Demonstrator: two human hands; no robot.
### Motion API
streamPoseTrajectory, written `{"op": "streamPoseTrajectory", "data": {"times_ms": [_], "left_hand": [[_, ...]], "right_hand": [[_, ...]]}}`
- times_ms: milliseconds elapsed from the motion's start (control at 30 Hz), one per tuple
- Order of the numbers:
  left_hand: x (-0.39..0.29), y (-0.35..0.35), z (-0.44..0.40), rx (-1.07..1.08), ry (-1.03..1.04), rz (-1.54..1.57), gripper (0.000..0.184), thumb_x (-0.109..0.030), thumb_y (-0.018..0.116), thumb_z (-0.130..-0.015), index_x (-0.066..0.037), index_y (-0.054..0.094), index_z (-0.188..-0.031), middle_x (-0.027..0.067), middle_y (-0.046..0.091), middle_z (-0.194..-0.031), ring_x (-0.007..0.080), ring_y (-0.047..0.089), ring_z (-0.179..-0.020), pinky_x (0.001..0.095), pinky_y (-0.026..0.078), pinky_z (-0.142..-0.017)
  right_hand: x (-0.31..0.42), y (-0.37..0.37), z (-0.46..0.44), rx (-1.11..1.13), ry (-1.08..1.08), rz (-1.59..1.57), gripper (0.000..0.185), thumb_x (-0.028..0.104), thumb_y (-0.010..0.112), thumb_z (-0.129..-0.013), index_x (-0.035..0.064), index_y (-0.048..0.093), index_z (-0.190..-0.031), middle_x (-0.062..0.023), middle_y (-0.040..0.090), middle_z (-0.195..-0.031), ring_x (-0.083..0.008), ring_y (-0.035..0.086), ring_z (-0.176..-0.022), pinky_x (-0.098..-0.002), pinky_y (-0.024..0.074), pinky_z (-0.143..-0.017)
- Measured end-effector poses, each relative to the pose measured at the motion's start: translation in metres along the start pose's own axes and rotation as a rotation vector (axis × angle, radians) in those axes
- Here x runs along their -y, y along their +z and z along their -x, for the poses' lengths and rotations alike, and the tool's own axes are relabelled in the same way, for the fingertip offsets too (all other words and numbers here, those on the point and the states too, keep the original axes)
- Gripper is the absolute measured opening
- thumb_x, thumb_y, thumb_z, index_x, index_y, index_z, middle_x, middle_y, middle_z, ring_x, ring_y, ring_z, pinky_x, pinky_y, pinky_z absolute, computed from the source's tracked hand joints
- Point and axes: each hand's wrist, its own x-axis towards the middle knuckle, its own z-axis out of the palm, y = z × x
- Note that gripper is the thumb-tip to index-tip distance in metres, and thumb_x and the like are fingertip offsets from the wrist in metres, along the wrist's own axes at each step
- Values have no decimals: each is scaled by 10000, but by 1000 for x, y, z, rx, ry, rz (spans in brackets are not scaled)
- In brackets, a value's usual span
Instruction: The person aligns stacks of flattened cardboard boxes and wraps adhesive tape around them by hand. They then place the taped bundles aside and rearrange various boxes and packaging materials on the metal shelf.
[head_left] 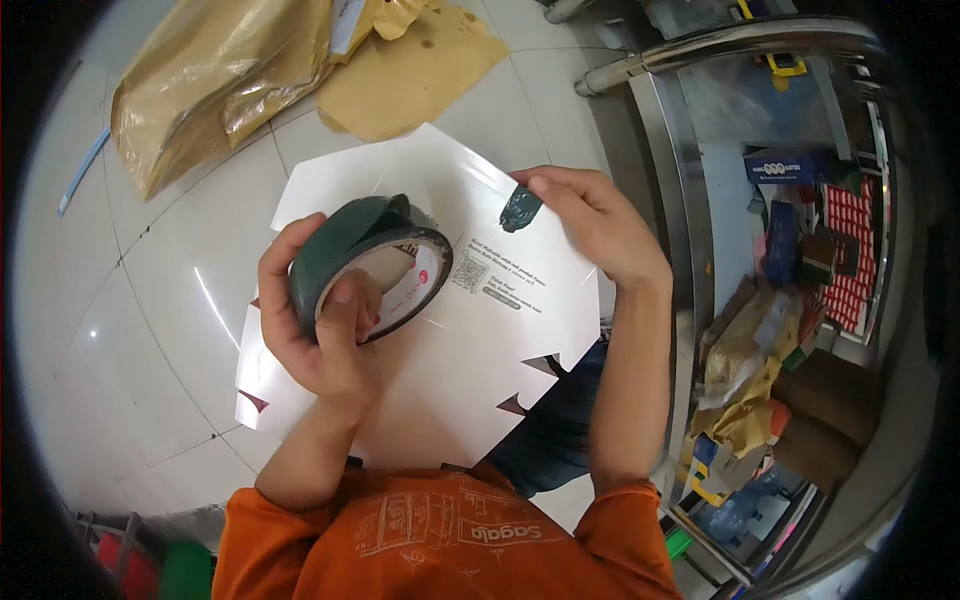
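My left hand [320, 320] grips a wide roll of dark green tape [345, 240], fingers around the outside and thumb inside the core. Under it lies a flat white cardboard sheet [400, 400] with angled corners, notches, printed text and a QR code. At the sheet's upper right edge, my right hand [600, 225] pinches a short strip of green tape [521, 208], its thumb at the strip's upper end. The strip lies on the sheet's face, and its lower end looks wrinkled. The fingers behind the sheet's edge are partly hidden.
Brown plastic-wrapped packaging [230, 80] and a flat tan sheet [415, 75] lie on the tiled floor [170, 330]. To the right stands a metal-framed shelf [650, 150] with boxes, bags and a red-patterned package [848, 260]. Red and green objects sit at lower left.
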Motion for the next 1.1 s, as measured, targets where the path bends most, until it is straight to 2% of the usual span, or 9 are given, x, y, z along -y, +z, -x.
{"op": "streamPoseTrajectory", "data": {"times_ms": [167, 267, 300, 500, 600, 700, 900, 1000, 1100], "left_hand": [[-1, 2, 0, -13, -21, -9, 403, -9, 440, -850, 71, 429, -1245, 8, 453, -580, 54, 343, -457, 224, 313, -450], [-1, 2, 2, -5, -30, 1, 385, -57, 465, -877, 67, 441, -1242, -6, 419, -603, 45, 304, -484, 219, 295, -472], [0, 1, 2, 9, -7, -7, 386, -58, 465, -877, 67, 441, -1241, -6, 420, -603, 45, 304, -484, 219, 296, -472], [3, 5, 3, -10, 6, -37, 391, -61, 470, -877, 71, 429, -1243, -8, 436, -563, 47, 308, -444, 222, 304, -441], [5, 2, 2, 11, 10, -22, 388, -76, 478, -884, 70, 432, -1241, -10, 439, -567, 44, 302, -443, 219, 301, -441], [6, 1, 2, 15, 18, -3, 385, -75, 475, -885, 68, 434, -1240, -8, 442, -571, 43, 298, -443, 218, 297, -440], [4, 4, 2, 20, 22, -23, 387, -51, 463, -869, 66, 436, -1237, -1, 448, -582, 45, 299, -446, 220, 294, -441], [5, 3, 2, 25, 9, -4, 389, -33, 458, -853, 64, 443, -1229, 3, 455, -593, 50, 312, -452, 223, 301, -446], [5, 5, 4, 31, -31, 9, 374, -23, 456, -844, 58, 464, -1209, 7, 465, -608, 58, 340, -462, 223, 319, -456]], "right_hand": [[-17, -11, -25, 237, 49, -314, 339, 288, 599, -932, -19, 685, -1045, -40, 680, -890, -78, 586, -786, -218, 462, -689], [-40, -6, -26, 141, 14, -301, 326, 297, 634, -910, -2, 697, -1023, -33, 678, -871, -70, 584, -775, -213, 456, -673], [-44, -7, -31, 265, 24, -433, 324, 307, 658, -895, 5, 702, -1006, -27, 673, -852, -70, 579, -773, -221, 457, -667], [-40, -6, -25, 213, 46, -404, 354, 344, 629, -912, 14, 698, -1019, -22, 668, -857, -70, 572, -771, -224, 456, -663], [-42, -13, -33, 363, 78, -395, 393, 269, 604, -922, -64, 620, -1129, -84, 669, -985, -115, 604, -923, -257, 477, -814], [-47, -8, -34, 268, -77, -309, 360, 353, 602, -933, 18, 693, -1024, -20, 666, -861, -61, 571, -762, -219, 459, -653], [-26, -22, -25, 336, -71, -108, 385, 312, 522, -988, -37, 657, -1077, -33, 678, -875, -72, 590, -755, -216, 477, -686], [-30, -19, -24, 348, -5, -251, 368, 338, 569, -965, -6, 698, -978, -22, 671, -786, -73, 577, -712, -224, 472, -636], [-25, -20, -15, 130, -14, -107, 343, 308, 571, -965, -14, 692, -967, -41, 667, -771, -95, 587, -724, -239, 476, -658]]}}
